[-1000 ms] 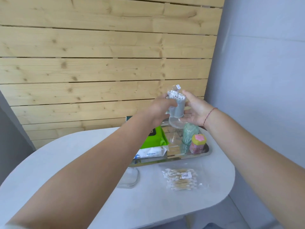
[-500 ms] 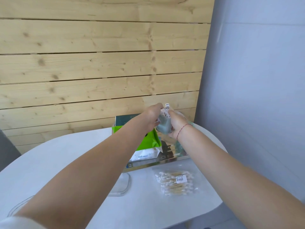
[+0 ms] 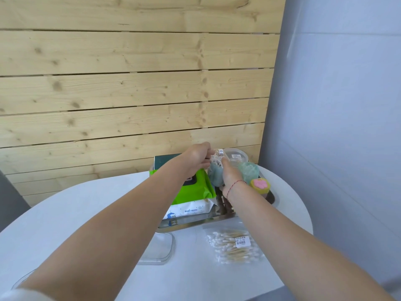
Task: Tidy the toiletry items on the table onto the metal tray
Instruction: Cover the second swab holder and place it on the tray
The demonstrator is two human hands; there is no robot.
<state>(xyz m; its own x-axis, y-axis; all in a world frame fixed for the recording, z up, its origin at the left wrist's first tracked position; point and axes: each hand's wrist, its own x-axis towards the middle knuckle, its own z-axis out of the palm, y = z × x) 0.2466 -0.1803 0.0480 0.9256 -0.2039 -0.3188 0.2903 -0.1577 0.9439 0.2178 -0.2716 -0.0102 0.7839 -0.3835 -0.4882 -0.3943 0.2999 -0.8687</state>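
A clear grey-blue container of cotton swabs (image 3: 216, 172) stands over the metal tray (image 3: 195, 222), held between both hands. My left hand (image 3: 195, 160) grips its upper left side and my right hand (image 3: 230, 175) wraps its right side. On the tray lie a green pack of baby wipes (image 3: 193, 195), a dark green box (image 3: 166, 162), a round clear tub (image 3: 236, 157), a teal jar (image 3: 249, 172) and a yellow-and-pink jar (image 3: 260, 185). A bag of cotton swabs (image 3: 235, 246) lies on the white table (image 3: 65, 213) in front of the tray.
A clear plastic lid (image 3: 160, 248) lies on the table just before the tray. Another clear piece (image 3: 21, 281) shows at the lower left edge. A wooden plank wall (image 3: 130, 83) stands behind and a grey wall (image 3: 336, 127) on the right.
Both hands have lowered the swab container from mid-air down over the tray, between the wipes and the teal jar. The camera has tilted and moved closer.
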